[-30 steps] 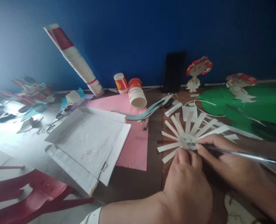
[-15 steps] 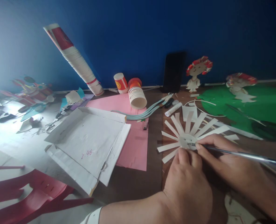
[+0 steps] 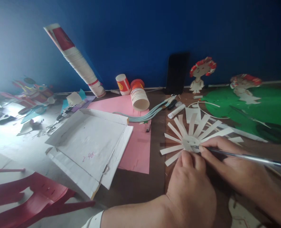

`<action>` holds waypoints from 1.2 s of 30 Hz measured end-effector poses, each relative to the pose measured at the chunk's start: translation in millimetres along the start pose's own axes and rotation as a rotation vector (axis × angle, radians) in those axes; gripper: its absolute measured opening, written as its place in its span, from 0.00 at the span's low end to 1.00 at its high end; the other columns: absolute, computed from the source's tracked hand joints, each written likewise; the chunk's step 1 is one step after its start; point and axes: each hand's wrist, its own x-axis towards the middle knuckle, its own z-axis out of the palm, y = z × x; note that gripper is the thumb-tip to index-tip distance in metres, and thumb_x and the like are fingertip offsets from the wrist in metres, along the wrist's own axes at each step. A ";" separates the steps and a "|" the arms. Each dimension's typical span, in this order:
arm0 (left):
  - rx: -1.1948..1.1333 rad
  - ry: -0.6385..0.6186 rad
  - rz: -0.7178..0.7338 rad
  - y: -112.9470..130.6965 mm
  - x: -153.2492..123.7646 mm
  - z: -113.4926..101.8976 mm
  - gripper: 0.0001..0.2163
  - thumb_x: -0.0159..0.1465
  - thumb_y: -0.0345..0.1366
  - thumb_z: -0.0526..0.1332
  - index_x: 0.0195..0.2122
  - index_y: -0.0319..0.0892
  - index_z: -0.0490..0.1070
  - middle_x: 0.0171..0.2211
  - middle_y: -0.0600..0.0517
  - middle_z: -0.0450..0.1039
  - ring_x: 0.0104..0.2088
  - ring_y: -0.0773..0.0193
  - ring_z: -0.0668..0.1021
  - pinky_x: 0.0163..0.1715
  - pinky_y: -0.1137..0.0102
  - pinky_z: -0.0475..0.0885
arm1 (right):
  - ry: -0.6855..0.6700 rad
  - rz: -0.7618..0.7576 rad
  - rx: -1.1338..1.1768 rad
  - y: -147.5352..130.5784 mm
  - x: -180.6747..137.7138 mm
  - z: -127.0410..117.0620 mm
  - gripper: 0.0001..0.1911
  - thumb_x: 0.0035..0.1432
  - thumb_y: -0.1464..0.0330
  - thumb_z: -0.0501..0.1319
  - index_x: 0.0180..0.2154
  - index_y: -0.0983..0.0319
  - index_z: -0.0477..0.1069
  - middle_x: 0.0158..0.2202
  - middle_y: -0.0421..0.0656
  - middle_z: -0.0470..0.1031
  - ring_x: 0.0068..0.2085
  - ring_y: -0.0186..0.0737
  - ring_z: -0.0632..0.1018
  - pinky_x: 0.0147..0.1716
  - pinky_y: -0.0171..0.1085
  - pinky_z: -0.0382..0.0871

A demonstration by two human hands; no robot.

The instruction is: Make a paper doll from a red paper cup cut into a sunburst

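Note:
A white paper cup cut into splayed strips [image 3: 192,133] lies flat on the brown floor like a sunburst. My left hand [image 3: 192,186] rests on its near edge, fingers curled and pressing the round base down. My right hand [image 3: 228,161] pinches a slim silver pen [image 3: 240,155] whose tip touches the round base. The pen's far end points right, out past my wrist.
A white cardboard box lid [image 3: 90,142] lies on pink paper [image 3: 137,148]. Paper cups [image 3: 139,95], a tall cup stack [image 3: 76,60], a glue stick [image 3: 176,110], a dark phone [image 3: 177,73], paper dolls [image 3: 201,73] and green paper [image 3: 249,107] sit behind. A red plastic chair [image 3: 36,199] is at lower left.

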 end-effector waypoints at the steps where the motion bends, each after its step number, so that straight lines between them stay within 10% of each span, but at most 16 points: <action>1: -0.002 0.011 -0.004 0.0 -0.2 0.4 0.20 0.63 0.39 0.61 0.55 0.37 0.76 0.56 0.41 0.71 0.53 0.49 0.71 0.39 0.65 0.76 | 0.003 -0.004 0.002 0.0 0.0 -0.3 0.14 0.59 0.53 0.58 0.31 0.54 0.73 0.28 0.36 0.80 0.29 0.40 0.80 0.30 0.38 0.72; 20: 0.027 -0.002 -0.004 -1.4 2.3 -0.7 0.15 0.59 0.35 0.62 0.44 0.36 0.80 0.46 0.39 0.72 0.42 0.55 0.70 0.32 0.68 0.72 | 0.277 -0.041 -0.087 -15.5 -7.0 -20.1 0.11 0.62 0.55 0.57 0.36 0.55 0.72 0.31 0.42 0.79 0.32 0.45 0.79 0.35 0.44 0.71; 29: 0.027 -0.073 0.096 -7.9 2.7 -10.0 0.08 0.58 0.35 0.63 0.32 0.38 0.80 0.39 0.40 0.69 0.40 0.54 0.68 0.30 0.68 0.68 | 0.562 -0.040 -0.053 -15.3 8.6 -29.6 0.18 0.66 0.61 0.55 0.54 0.59 0.72 0.39 0.46 0.80 0.40 0.41 0.80 0.45 0.40 0.72; 32: 0.013 -0.108 0.061 -7.4 3.6 -7.3 0.08 0.59 0.36 0.63 0.30 0.37 0.79 0.39 0.40 0.68 0.40 0.54 0.68 0.29 0.67 0.69 | 0.503 0.030 0.031 0.8 19.0 -30.6 0.34 0.59 0.53 0.61 0.61 0.64 0.64 0.53 0.57 0.74 0.52 0.52 0.77 0.49 0.47 0.72; 36: 0.060 -0.093 0.034 -7.2 3.4 -4.9 0.11 0.61 0.36 0.61 0.40 0.34 0.78 0.37 0.43 0.67 0.39 0.55 0.69 0.31 0.67 0.70 | 0.183 0.314 -0.016 20.8 23.5 -29.5 0.34 0.51 0.49 0.66 0.56 0.56 0.67 0.44 0.47 0.80 0.40 0.51 0.81 0.36 0.45 0.73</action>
